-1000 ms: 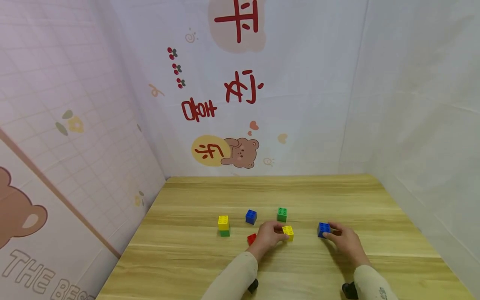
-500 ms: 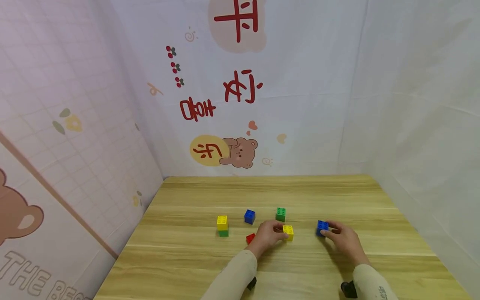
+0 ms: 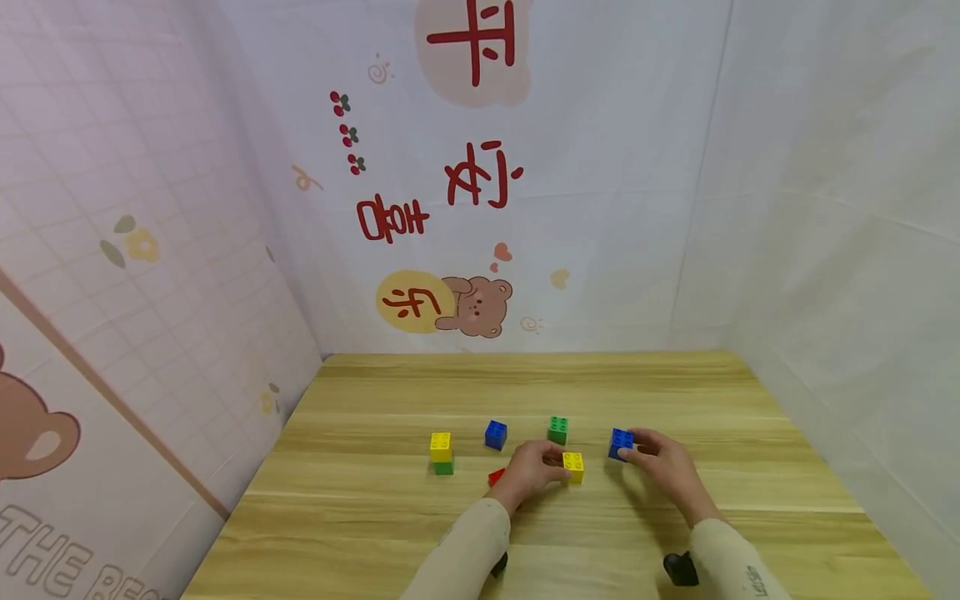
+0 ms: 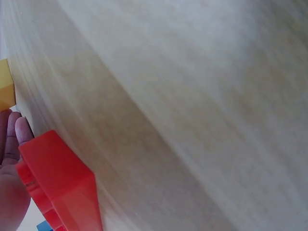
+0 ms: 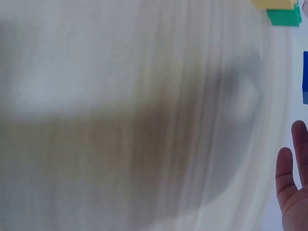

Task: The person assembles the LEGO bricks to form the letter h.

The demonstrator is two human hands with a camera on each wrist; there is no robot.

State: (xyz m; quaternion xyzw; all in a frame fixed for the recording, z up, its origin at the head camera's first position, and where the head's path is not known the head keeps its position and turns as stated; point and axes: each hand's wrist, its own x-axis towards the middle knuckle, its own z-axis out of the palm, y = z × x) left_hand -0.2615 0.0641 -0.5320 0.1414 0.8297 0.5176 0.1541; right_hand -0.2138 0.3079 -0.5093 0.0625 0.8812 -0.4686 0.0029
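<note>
Seven toy blocks about the worktop (image 3: 675,383), noted from the left edge inward. Well left of the left hand's fingers: a two-block stack standing upright, yellow upper block (image 3: 441,444) on green lower block (image 3: 444,468). Nearer those fingers, to their left and a little beyond: a lone blue block (image 3: 496,434), studs up. Red block (image 3: 496,477) left of the same fingers, close by the wrist and partly hidden by it from where I stand.

Left hand (image 3: 531,471) low over the worktop; thumb and fingers pinch a yellow block (image 3: 573,467) at its left side, studs up. Just beyond these fingers, touching neither them nor the held piece: a single green block (image 3: 558,430).

Farther right, a second blue block (image 3: 621,444), upright, slightly tilted, gripped at its right side between thumb and fingers of the right hand (image 3: 663,467). A gap separates it from the yellow piece in the left fingers. Pale sleeve (image 3: 731,558) behind the right fingers, a black device (image 3: 681,569) beneath the wrist.
</note>
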